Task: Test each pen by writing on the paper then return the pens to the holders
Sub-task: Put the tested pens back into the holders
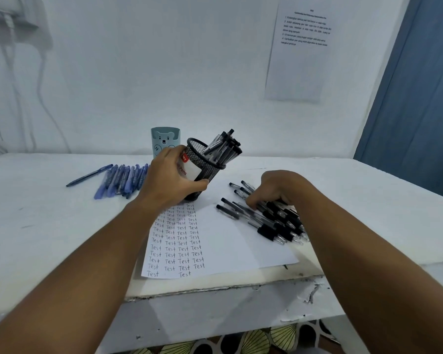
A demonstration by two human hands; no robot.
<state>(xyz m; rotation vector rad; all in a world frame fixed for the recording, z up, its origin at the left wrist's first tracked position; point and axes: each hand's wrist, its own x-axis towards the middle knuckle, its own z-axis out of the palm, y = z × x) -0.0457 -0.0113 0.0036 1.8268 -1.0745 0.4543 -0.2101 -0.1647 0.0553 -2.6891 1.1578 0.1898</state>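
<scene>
Mesh holder (204, 172) with black pens gripped by left hand (173, 181), tilted right over paper (220, 241). Right hand (276, 189) fingers curled around loose black pens (269, 217) on counter (36, 226).

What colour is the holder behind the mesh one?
Pale teal holder with a bear face, seen in the head view.

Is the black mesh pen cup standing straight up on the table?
No, the black mesh holder is tilted toward the right, held by the left hand, its pens leaning out toward the right.
</scene>
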